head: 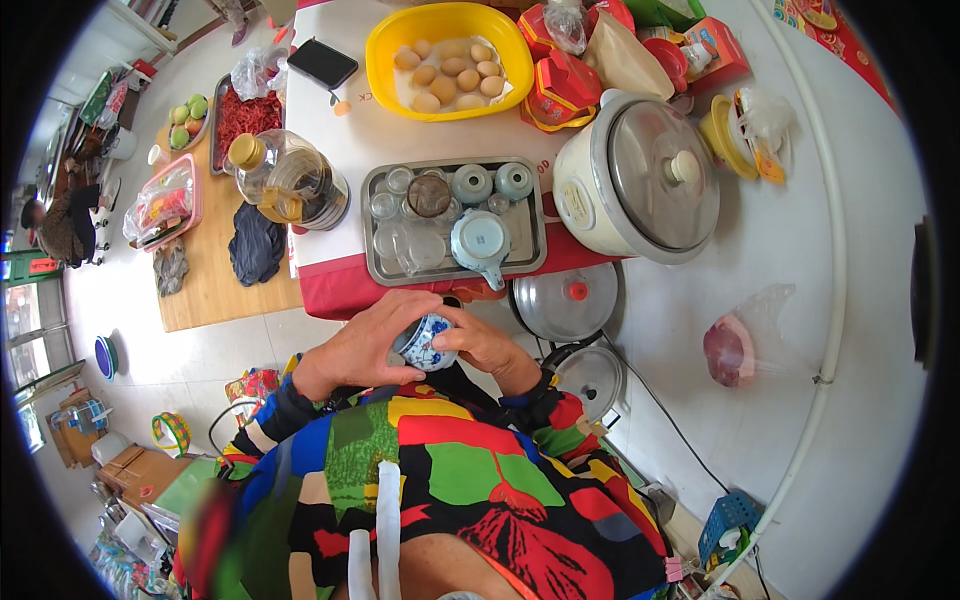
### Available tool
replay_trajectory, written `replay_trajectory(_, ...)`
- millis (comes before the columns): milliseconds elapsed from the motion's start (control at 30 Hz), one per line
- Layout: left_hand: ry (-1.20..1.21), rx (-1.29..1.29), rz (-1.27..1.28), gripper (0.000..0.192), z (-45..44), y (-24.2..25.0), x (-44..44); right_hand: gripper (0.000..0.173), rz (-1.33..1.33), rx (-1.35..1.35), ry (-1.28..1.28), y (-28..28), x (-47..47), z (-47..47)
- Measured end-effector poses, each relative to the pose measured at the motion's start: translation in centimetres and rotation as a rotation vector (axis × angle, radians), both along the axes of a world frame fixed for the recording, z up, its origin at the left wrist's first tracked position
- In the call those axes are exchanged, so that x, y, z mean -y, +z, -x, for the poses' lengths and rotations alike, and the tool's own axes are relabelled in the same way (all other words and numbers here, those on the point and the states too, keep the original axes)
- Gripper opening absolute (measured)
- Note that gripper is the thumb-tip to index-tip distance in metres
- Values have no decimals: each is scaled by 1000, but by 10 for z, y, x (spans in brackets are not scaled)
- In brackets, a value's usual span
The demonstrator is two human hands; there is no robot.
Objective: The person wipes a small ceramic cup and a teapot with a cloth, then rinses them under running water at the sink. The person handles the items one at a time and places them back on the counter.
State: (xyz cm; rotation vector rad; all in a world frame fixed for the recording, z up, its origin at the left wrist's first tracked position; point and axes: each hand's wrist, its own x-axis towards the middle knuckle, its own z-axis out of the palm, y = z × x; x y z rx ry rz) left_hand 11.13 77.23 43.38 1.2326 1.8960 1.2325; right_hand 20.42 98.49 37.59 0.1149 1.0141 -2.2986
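A blue-and-white porcelain cup or small jar is held between both hands in front of the body. My left hand wraps it from the left side, thumb low and fingers over the top. My right hand grips its right side, with a finger or thumb on the patterned wall. Just beyond the hands, at the table's edge, a metal tray holds an upturned pale-blue teapot, two pale-blue ceramic pieces, a brownish glass cup and several clear glass cups.
A cream electric cooker stands right of the tray. Behind are a yellow basin of eggs and a black phone. A large oil bottle is at the left. Lidded pots sit below the table's right side.
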Motion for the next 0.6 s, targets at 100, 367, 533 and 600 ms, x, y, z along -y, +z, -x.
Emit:
replay_trajectory(100, 12, -33, -11, 91, -2, -2, 5, 63, 105, 26, 4, -11, 7, 1)
replay_trajectory(367, 188, -88, -133, 82, -6, 0, 14, 58, -11, -31, 8, -14, 19, 7)
replay_trajectory(533, 357, -104, -69, 78, -11, 3, 45, 67, -160, -105, 6, 3, 10, 14)
replay_trajectory(600, 449, -172, -48, 79, -14, -1, 66, 72, -270, -122, -1, 11, 0, 13)
